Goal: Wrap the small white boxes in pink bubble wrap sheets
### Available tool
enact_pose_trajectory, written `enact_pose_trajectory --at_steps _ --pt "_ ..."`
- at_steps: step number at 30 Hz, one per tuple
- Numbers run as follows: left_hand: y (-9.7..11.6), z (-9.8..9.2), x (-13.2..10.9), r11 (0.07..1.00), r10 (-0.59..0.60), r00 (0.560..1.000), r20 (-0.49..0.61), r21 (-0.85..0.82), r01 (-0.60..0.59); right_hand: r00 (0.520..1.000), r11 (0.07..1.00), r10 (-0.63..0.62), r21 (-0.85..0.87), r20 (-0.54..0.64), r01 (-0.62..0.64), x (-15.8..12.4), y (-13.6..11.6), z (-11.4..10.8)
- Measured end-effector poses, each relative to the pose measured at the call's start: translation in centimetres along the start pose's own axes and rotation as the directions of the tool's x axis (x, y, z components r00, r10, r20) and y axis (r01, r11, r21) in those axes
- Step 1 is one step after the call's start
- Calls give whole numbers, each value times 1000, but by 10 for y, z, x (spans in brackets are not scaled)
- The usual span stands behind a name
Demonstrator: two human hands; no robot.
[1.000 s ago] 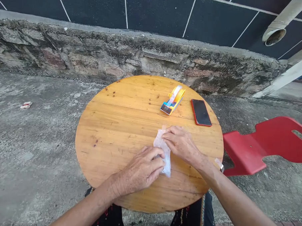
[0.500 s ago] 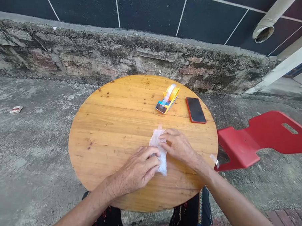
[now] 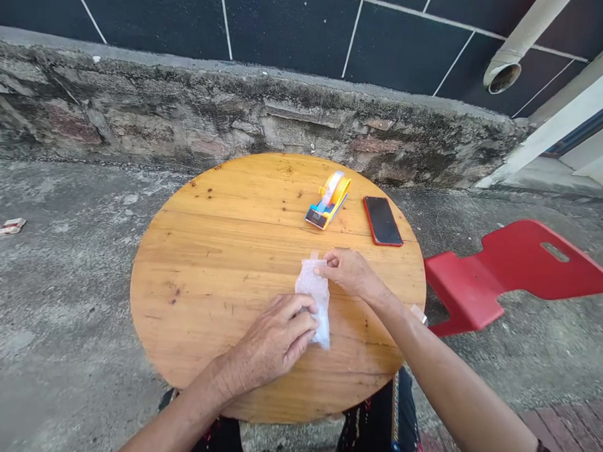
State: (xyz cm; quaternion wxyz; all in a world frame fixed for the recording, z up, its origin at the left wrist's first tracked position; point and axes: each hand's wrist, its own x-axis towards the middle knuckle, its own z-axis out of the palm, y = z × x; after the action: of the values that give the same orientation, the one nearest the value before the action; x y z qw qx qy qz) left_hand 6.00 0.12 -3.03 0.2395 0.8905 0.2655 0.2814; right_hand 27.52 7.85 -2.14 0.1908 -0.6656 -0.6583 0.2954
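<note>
A small packet of translucent bubble wrap (image 3: 312, 282) lies on the round wooden table (image 3: 207, 257), its long side running away from me. A short bit of clear tape (image 3: 314, 255) sticks out at its far end. My left hand (image 3: 281, 333) rests on the packet's left side with curled fingers holding it down. At the upper right corner, my right hand (image 3: 351, 270) pinches the wrap between thumb and fingers. What the wrap encloses cannot be made out.
Farther back on the table stand a yellow and blue tape dispenser (image 3: 329, 201) and a red-cased phone (image 3: 383, 220). Another tape piece (image 3: 418, 313) hangs at the right edge. A red chair (image 3: 508, 270) sits to the right. Behind runs a stone wall base (image 3: 217, 116).
My right hand has shifted up to the packet's far right corner, its fingers drawn closer together. My left hand stays on the packet. The whole view has moved slightly.
</note>
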Motion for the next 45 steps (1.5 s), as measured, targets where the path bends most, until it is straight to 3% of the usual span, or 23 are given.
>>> enact_pose_trajectory --at_steps 4,11,20,22,27,34,40,45 --pt "0 1 0 1000 -1 1000 -4 12 1 994 987 37 152 102 -52 6 2 -1" --pt "-4 5 -3 999 19 999 -33 27 -19 965 953 -32 299 259 -49 1 0 -2" --pt "-1 6 -2 999 38 996 -86 30 -35 973 866 -200 486 117 119 -26 -9 4" --pt "0 5 -1 998 44 995 -94 43 -40 972 845 -206 522 112 119 -32 -12 7" --pt "2 4 -1 997 22 996 -81 72 -17 977 892 -214 414 28 183 -45 -19 9" --pt "4 7 -3 995 28 993 -116 97 -17 980 857 -201 482 -9 180 -54 -24 10" --pt "4 10 -6 978 65 983 -171 207 -29 988 798 -141 598 68 73 -42 -24 10" --pt "6 7 -6 966 54 990 -130 259 -19 970 874 -207 469 125 126 -23 -28 7"
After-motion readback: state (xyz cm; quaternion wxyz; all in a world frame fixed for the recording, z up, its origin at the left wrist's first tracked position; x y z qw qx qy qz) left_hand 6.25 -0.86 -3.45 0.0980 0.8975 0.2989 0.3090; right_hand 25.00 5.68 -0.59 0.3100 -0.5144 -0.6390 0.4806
